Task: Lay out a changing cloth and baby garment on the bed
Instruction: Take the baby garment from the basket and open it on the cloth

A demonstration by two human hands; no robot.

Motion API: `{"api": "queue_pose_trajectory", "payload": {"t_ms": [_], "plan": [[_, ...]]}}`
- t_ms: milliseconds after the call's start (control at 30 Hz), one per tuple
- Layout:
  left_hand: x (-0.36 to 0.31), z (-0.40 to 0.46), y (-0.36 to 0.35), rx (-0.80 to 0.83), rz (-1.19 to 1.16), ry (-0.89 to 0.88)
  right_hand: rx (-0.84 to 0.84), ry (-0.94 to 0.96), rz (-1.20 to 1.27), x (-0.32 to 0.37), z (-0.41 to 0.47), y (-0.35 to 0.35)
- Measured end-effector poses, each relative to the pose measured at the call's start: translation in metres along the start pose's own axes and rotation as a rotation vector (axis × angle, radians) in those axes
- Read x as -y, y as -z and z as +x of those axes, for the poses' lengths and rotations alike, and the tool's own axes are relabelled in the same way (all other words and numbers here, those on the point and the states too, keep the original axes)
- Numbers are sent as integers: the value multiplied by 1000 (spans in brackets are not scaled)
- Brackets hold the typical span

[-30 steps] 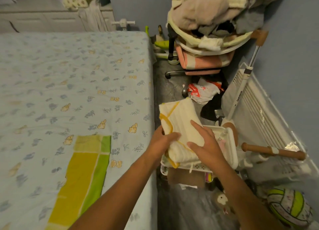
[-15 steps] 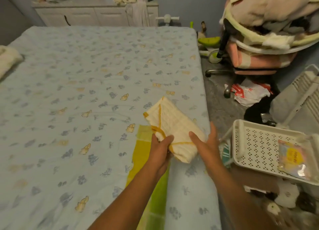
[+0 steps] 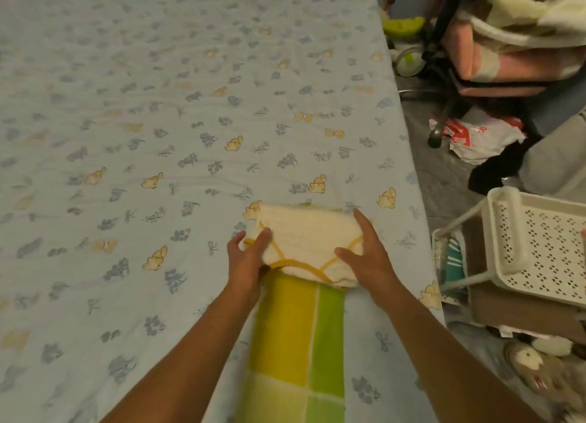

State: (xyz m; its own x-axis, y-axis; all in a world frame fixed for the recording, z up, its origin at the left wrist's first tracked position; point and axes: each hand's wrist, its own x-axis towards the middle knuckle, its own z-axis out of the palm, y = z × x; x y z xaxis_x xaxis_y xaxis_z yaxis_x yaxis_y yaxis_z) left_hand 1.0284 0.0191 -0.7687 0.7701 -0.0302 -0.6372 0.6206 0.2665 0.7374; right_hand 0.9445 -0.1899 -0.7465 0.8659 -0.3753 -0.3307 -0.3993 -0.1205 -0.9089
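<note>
A folded cream baby garment (image 3: 304, 242) with orange-yellow trim lies on the far end of a folded yellow and green changing cloth (image 3: 295, 343). Both rest on the bed (image 3: 158, 121), near its right edge, on a pale blue sheet with flower and duck prints. My left hand (image 3: 249, 257) grips the garment's left end, fingers curled over its edge. My right hand (image 3: 364, 254) lies on the garment's right end, thumb and fingers spread across it. The cloth's far end is hidden under the garment.
A white perforated basket (image 3: 539, 248) stands on the floor right of the bed. Behind it are a red and white plastic bag (image 3: 475, 137), a chair piled with laundry (image 3: 507, 42) and a green toy (image 3: 402, 29). Soft toys (image 3: 539, 368) lie at the lower right.
Both hands lifted the folded garment out of the white basket, carried it left over the bed and set it down on the far end of the yellow and green cloth.
</note>
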Motion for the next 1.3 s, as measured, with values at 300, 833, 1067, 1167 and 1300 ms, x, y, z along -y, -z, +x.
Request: {"api": "queue_pose_trajectory", "payload": {"t_ms": [300,833,1067,1167,1300], "plan": [[37,45,28,-132,955,-248,-46,-49,-374,-59,27,-31],[-52,82,-50,91,349,-115,-305,-231,344,27,86,0],[-54,127,-75,140,600,-289,-65,-145,106,13,132,-16],[-44,138,-69,316,1223,-617,128,19,-386,-10,143,-24],[-24,139,-63,428,1694,-660,161,111,-749,-24,151,-36]]}}
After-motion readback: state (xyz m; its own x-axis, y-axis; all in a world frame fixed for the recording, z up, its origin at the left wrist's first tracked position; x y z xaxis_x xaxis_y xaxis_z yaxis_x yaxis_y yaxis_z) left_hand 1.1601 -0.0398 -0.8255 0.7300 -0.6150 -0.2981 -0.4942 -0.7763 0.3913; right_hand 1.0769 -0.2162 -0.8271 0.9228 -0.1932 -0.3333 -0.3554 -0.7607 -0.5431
